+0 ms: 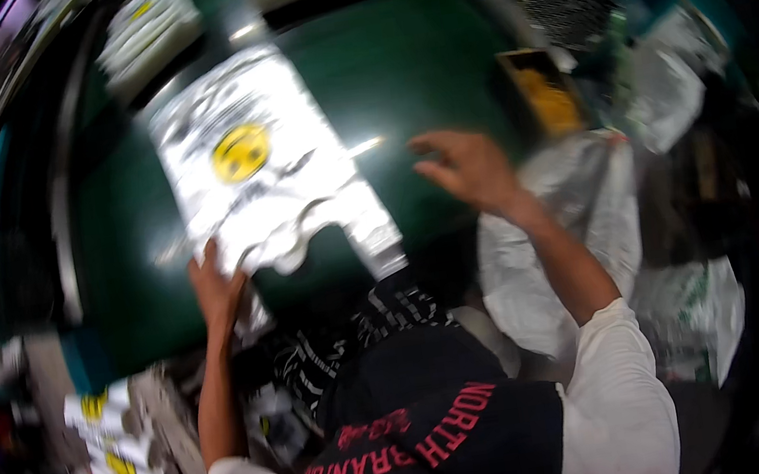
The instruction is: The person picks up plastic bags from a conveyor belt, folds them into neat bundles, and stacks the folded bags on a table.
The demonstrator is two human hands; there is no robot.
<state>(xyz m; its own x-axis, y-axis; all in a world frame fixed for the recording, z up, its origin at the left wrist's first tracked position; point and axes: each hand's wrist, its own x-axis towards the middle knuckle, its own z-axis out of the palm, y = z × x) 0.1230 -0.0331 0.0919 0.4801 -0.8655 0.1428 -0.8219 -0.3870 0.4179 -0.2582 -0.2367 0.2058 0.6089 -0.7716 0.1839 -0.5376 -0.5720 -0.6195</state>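
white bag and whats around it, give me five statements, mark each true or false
1. The left hand is at the edge of the white bag. True.
2. Both hands touch the bag. False: the right hand is apart from it, over the green tabletop.
3. The bag's print is entirely red. False: the face print is yellow.
4. A white stack with yellow prints is at lower left. True.
5. The bag's handles point rightward. False: the handles point toward the person.

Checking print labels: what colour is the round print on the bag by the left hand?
Mostly yellow; the round print shows best in the head view.
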